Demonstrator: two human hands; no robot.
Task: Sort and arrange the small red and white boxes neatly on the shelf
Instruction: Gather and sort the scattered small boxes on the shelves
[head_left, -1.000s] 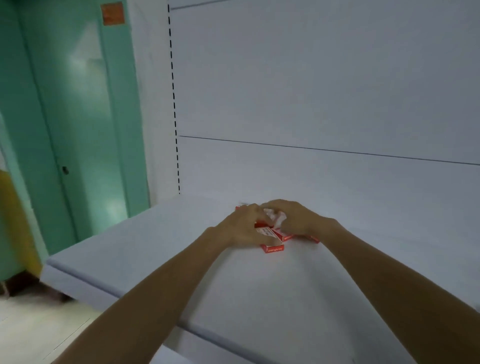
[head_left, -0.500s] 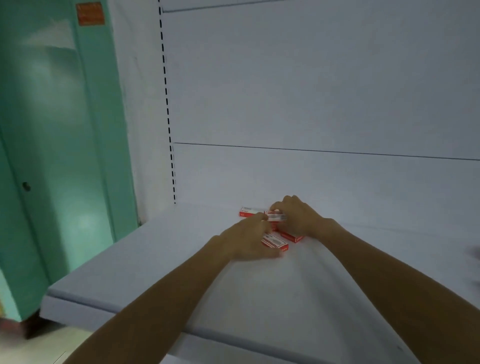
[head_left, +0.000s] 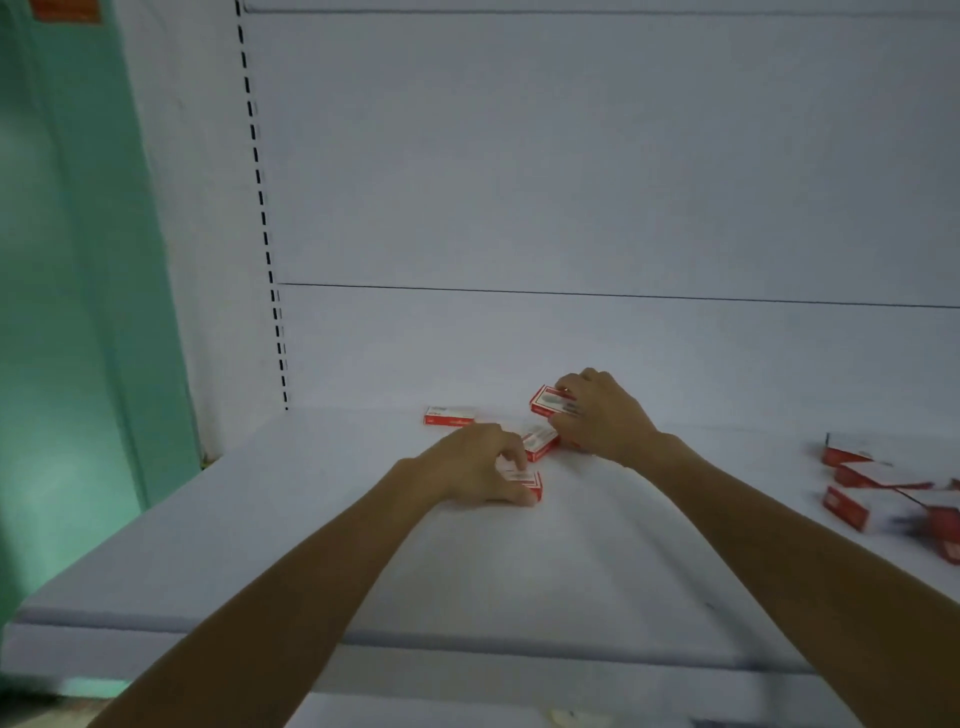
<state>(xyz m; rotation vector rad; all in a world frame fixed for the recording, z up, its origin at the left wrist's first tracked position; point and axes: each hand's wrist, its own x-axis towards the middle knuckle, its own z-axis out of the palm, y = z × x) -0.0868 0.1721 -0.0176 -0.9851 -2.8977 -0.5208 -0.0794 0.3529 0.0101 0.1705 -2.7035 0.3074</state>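
Observation:
Small red and white boxes lie on a white shelf (head_left: 363, 545). My left hand (head_left: 467, 467) curls over one box (head_left: 527, 480) near the middle and grips it. Further back, my right hand (head_left: 602, 415) holds a tilted box (head_left: 545, 401) lifted a little above the shelf. Between the two hands lies another box (head_left: 540, 442). A single box (head_left: 449, 415) lies flat by the back panel, left of my hands.
Several more red and white boxes (head_left: 883, 493) lie scattered at the right edge of the shelf. The white back panel (head_left: 571, 182) rises behind, with a slotted upright (head_left: 262, 218) on the left. A green door (head_left: 67, 260) stands beyond the shelf's left end.
My right hand has lifted a box up and back from the cluster. My left hand stays on its box. The view has swung right, bringing the scattered boxes at the right into sight.

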